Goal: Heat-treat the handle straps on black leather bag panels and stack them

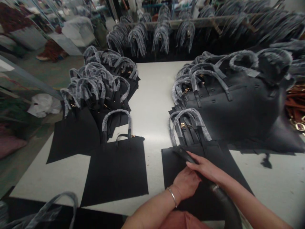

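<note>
Right hand (202,165) wrapped round a long black strip (183,153), w/ left hand (188,183) tucked against it at approx. 7 o'clock; can't tell if its fingers grip too, they're partly hidden. Strip slants across a black bag (170,168) lying flat on the surface (154,140), abt 5 o'clock in view. Strip looks light, smooth & bendable, so prob. best held near its upper end, w/ the curved lower part supported. Bag seems light too, fairly stiff in the panel, prob. easy to scuff or crease: take it by the wrapped handles (190,111) at its 12 o'clock, firmly, as they look slippery. Similar bag (116,171) at 7 o'clock, untouched.
</note>
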Demonstrator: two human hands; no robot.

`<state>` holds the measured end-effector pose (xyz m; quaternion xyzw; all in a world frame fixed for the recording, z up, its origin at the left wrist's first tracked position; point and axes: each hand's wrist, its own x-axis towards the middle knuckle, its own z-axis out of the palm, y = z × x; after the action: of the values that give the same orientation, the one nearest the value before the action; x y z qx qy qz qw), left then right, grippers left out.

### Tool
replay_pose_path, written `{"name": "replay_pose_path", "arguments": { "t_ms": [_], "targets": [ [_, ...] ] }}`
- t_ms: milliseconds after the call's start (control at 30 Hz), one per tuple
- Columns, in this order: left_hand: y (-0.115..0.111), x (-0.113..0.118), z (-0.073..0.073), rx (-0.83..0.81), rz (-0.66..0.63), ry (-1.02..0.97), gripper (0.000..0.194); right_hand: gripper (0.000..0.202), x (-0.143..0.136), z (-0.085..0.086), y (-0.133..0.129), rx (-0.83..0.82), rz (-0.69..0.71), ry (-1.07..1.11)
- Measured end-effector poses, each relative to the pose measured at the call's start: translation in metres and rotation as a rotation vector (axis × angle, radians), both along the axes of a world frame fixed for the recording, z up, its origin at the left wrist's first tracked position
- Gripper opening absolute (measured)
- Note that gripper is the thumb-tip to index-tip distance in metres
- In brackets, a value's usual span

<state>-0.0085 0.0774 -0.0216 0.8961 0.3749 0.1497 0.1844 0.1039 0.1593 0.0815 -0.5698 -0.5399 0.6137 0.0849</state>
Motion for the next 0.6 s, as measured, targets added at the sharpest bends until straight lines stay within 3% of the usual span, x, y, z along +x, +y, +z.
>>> {"name": "replay_pose_path", "arguments": {
  "t_ms": [100, 267, 467, 600],
  "targets": [
    [0.001, -0.001, 0.002, -0.001, 0.013, -0.011, 0.030, 0.068, -0.005, 0.002, 0.008, 0.039, 0.060, -0.028],
    [0.005, -0.002, 0.004, -0.067, -0.022, -0.038, 0.028, 0.079, 0.002, 0.013, -0.003, -0.256, 0.136, -0.078],
    [0.002, 0.003, -0.010, -0.151, -0.058, 0.010, 0.027, 0.067, -0.042, 0.004, 0.012, -0.027, 0.167, -0.059],
    [-0.002, 0.004, -0.019, -0.125, -0.009, -0.041, 0.033, 0.070, -0.062, -0.002, 0.018, -0.055, 0.207, -0.057]
  ]
}}
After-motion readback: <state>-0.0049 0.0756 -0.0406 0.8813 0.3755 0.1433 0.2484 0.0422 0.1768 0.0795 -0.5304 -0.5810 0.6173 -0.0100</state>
